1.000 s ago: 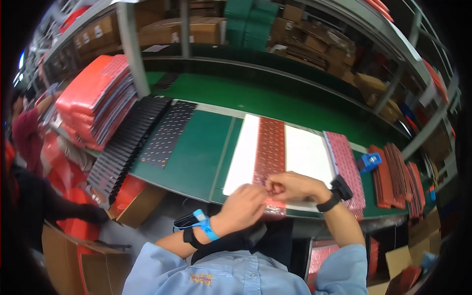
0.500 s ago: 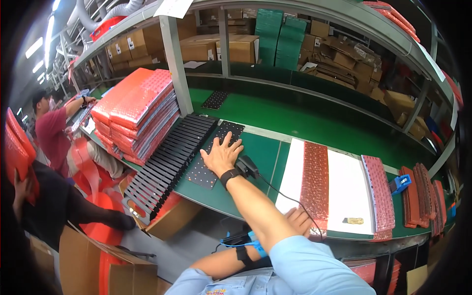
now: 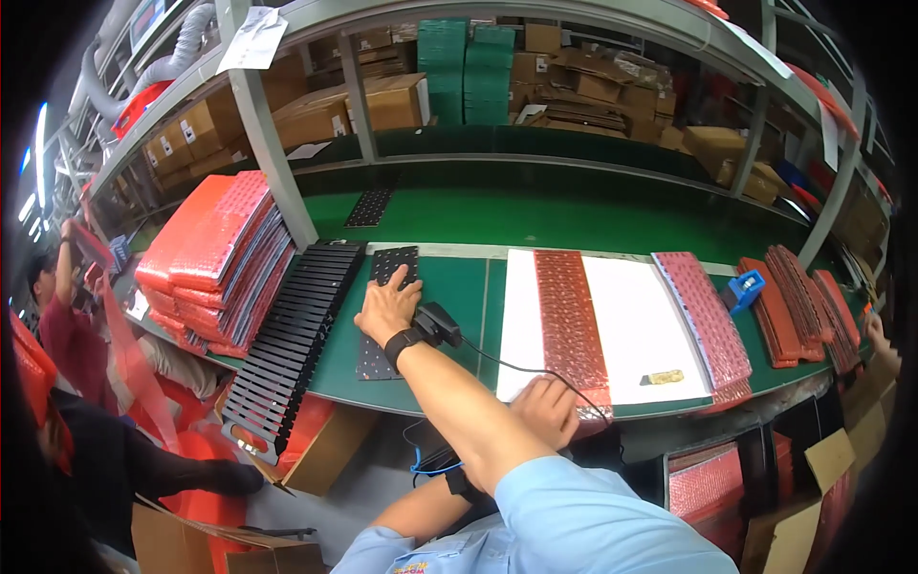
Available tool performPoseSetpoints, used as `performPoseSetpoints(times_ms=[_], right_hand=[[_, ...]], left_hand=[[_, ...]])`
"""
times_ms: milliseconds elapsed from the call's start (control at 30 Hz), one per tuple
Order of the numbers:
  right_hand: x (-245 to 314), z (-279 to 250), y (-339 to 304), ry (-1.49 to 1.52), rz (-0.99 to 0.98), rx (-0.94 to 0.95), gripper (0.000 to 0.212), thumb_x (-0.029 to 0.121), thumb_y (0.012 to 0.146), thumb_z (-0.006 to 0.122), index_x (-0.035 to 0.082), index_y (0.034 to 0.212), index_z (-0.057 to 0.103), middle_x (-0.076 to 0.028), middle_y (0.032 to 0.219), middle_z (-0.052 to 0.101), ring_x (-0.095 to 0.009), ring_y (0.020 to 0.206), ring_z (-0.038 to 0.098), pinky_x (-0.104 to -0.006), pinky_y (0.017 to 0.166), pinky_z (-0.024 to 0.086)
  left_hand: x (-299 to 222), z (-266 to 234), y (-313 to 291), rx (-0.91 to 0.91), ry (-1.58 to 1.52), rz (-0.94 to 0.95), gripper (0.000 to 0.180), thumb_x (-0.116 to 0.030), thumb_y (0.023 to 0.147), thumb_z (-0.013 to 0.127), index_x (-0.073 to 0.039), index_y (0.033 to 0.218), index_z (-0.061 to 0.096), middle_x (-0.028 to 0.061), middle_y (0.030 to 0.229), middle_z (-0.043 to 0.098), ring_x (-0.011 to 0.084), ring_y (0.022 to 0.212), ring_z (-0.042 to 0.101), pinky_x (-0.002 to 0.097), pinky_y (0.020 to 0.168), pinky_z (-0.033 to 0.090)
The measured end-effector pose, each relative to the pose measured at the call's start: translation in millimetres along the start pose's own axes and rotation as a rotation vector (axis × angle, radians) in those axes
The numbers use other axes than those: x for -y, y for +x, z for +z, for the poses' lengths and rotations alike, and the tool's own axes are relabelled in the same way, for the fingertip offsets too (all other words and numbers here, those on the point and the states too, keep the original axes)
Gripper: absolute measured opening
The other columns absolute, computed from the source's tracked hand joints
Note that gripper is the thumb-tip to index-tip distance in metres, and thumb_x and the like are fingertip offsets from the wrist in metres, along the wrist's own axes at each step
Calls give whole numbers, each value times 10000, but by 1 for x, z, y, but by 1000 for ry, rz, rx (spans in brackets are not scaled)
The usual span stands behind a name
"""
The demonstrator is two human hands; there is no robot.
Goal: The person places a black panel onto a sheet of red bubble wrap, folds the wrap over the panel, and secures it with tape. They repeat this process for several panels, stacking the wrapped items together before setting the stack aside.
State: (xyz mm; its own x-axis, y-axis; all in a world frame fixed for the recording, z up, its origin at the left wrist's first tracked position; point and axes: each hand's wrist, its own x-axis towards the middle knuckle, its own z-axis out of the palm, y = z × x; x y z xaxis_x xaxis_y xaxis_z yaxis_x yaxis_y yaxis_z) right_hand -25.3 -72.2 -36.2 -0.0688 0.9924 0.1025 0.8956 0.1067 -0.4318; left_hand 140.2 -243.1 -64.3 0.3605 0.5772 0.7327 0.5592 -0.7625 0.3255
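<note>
Right hand: the right hand (image 3: 387, 304) is reached across to the left, fingers spread almost flat on the black keyboard sheet (image 3: 382, 311), pressing on it and not closed around it.
Left hand: the left hand (image 3: 545, 409) lies at the near edge of the bench, half under the right forearm; fingers loosely bent on the red bubble-wrap strip (image 3: 571, 325). I cannot tell if it grips anything.
Where the sheet is: on the green mat (image 3: 459, 306), just beside the row of black trays (image 3: 292, 335), left of the white board (image 3: 631, 325).
Doing it well: better to slide the sheet flat toward the body, with even pressure, so no key catches.
Hard to see: the black scanner (image 3: 435, 323) with its cable is partly behind the wrist; the small gold piece (image 3: 666, 377) is too small to identify.
</note>
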Motion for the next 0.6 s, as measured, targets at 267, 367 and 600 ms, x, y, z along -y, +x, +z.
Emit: performPoseSetpoints(times_ms=[267, 367, 600], right_hand=[[-51, -88, -24, 246, -152, -198, 636, 366, 586, 785, 181, 1190, 704, -283, 1405, 418, -490, 1222, 463, -537, 1011, 428], [-122, -153, -44, 115, -205, -286, 614, 403, 592, 772, 180, 1161, 725, -318, 1357, 477, -474, 1239, 472, -510, 1034, 418], [-249, -132, -75, -31, 52, -257, 647, 367, 629, 752, 136, 1231, 698, -374, 1431, 382, -489, 1312, 372, -550, 1089, 328]], left_hand=[[16, -4, -27, 94, -39, 90, 318, -177, 798, 687, -39, 1079, 631, 131, 1169, 614, 330, 1125, 559, 451, 975, 445], [14, -21, -31, 154, -25, 68, 401, -197, 805, 695, -30, 1159, 606, 146, 1199, 600, 348, 1163, 533, 482, 1028, 398], [4, -30, -23, 202, -139, 5, 394, -155, 785, 712, -10, 1137, 608, 148, 1131, 593, 347, 1123, 541, 459, 1004, 415]])
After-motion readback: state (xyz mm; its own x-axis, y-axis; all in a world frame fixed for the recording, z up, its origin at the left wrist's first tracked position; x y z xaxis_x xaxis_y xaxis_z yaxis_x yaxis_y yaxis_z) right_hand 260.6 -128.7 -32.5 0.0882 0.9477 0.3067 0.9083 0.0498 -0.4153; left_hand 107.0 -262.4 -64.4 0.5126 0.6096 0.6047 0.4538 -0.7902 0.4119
